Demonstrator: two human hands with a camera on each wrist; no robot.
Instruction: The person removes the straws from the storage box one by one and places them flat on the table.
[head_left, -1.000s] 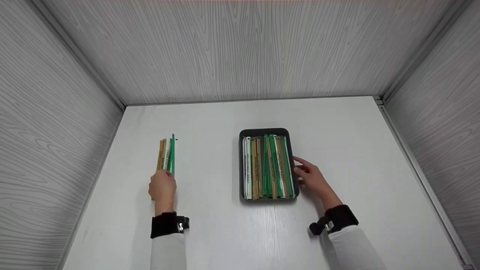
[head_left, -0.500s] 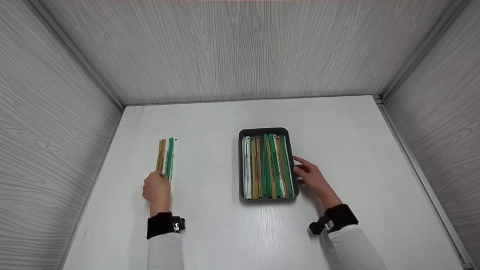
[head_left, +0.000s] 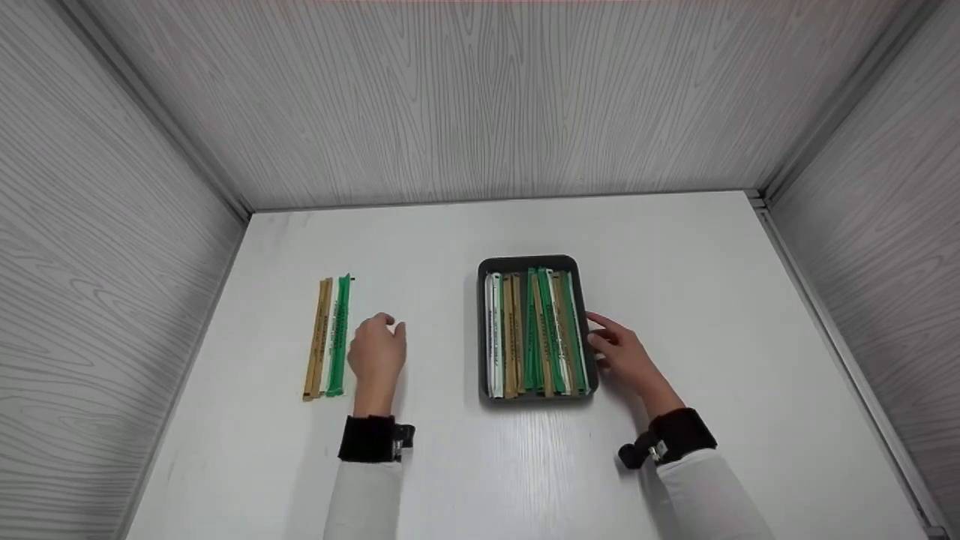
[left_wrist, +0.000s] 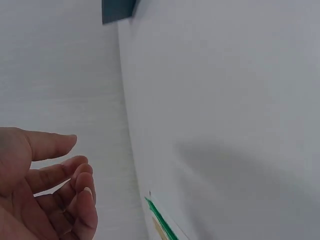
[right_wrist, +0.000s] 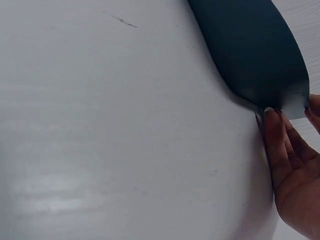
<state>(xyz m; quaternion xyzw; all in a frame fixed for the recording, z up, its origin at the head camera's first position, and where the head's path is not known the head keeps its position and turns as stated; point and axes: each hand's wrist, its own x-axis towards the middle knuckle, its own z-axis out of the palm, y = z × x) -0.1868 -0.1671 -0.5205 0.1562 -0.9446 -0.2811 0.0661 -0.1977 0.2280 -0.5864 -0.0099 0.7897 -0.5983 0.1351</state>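
My left hand hovers over the white table just right of a loose row of slim printed stick packets. Brown, white and green ones lie there side by side, pointing away from me. In the left wrist view the thumb and loosely bent fingers stand apart with nothing between them. A dark rectangular tray, filled with brown, green and white stick packets, sits right of centre. My right hand touches its right side; in the right wrist view, fingertips meet the lower edge of the dark wall.
The white table meets a grey wood-grain panel at the back. Similar panels rise at both sides. Bare tabletop lies between the loose packets and the tray.
My left hand has come off the loose packets and moved right, so their near ends now show. The green packet lies straighter than a second ago. Right hand and tray have stayed put.
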